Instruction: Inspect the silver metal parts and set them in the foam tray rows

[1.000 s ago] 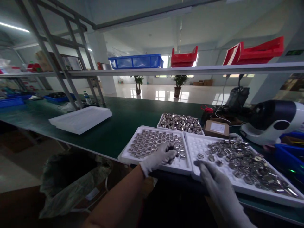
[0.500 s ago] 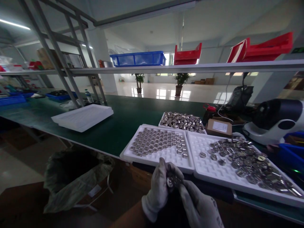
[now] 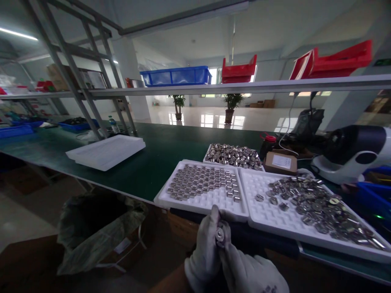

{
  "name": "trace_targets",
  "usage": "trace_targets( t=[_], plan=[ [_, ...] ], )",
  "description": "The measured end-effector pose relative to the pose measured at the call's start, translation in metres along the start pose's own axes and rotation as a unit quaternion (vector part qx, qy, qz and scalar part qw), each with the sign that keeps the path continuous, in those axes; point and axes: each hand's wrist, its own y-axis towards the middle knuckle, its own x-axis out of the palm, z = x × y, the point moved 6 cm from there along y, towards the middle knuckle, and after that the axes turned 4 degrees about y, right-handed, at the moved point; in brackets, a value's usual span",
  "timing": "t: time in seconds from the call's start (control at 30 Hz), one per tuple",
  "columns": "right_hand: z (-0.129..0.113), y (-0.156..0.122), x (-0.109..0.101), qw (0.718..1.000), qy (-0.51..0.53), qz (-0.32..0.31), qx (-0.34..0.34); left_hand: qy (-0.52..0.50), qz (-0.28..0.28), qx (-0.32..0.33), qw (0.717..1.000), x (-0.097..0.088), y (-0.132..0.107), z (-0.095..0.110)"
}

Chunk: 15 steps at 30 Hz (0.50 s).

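Both my hands wear light gloves and meet in front of the table edge. A small round metal cylinder with a hole in its end face is pinched between them. My left hand is closed around its left side, thumb up. From the right, my right hand presses its fingers against the same part; some fingertips are hidden. Just beyond them lies a white foam tray with metal cylinders set in slanting rows. To its right, another white tray carries a loose heap of metal cylinders.
A third tray of piled metal cylinders stands behind. Near it are a cardboard box and a white-and-black machine. Stacked foam trays lie left on the green table. Below is a lined bin. A shelf spans above.
My right hand has moved left and closed in on the metal cylinder, and my left hand has shifted slightly right. The cylinder's end face now shows more clearly. The trays look unchanged.
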Motion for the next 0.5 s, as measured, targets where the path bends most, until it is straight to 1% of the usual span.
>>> trace_targets(
  t=[0.07,0.1,0.13,0.17,0.2,0.27,0.3,0.33,0.37,0.4,0.43,0.5],
  plan=[
    [0.016,0.003,-0.002,0.997,0.036,-0.014,0.073,0.072,-0.03,0.06,0.995,0.001,-0.004,0.013],
    [0.025,0.005,-0.002,0.991,0.07,-0.019,0.109,0.108,-0.042,0.092,0.989,0.001,-0.007,0.02],
    [0.032,0.006,-0.001,0.984,0.118,-0.027,0.134,0.133,-0.054,0.113,0.983,0.002,-0.009,0.025],
    [0.036,0.007,0.001,0.973,0.177,-0.038,0.144,0.135,-0.067,0.111,0.982,0.003,-0.011,0.027],
    [0.039,0.009,0.004,0.959,0.239,-0.054,0.141,0.116,-0.088,0.08,0.986,0.004,-0.011,0.025],
    [0.039,0.011,0.009,0.932,0.335,-0.09,0.107,0.056,-0.144,-0.038,0.987,0.01,-0.011,0.015],
    [0.038,0.011,0.011,0.925,0.354,-0.104,0.088,0.037,-0.166,-0.093,0.981,0.013,-0.011,0.01],
    [0.037,0.011,0.012,0.924,0.359,-0.112,0.074,0.035,-0.179,-0.124,0.975,0.016,-0.01,0.008],
    [0.036,0.01,0.012,0.925,0.356,-0.116,0.066,0.049,-0.175,-0.127,0.975,0.016,-0.008,0.008],
    [0.036,0.008,0.013,0.926,0.35,-0.115,0.078,0.075,-0.152,-0.105,0.98,0.015,-0.005,0.009],
    [0.038,0.006,0.014,0.926,0.345,-0.108,0.108,0.098,-0.115,-0.074,0.986,0.012,-0.002,0.012],
    [0.043,-0.002,0.016,0.912,0.345,-0.087,0.207,0.115,-0.022,-0.027,0.993,0.003,0.0,0.013]
  ],
)
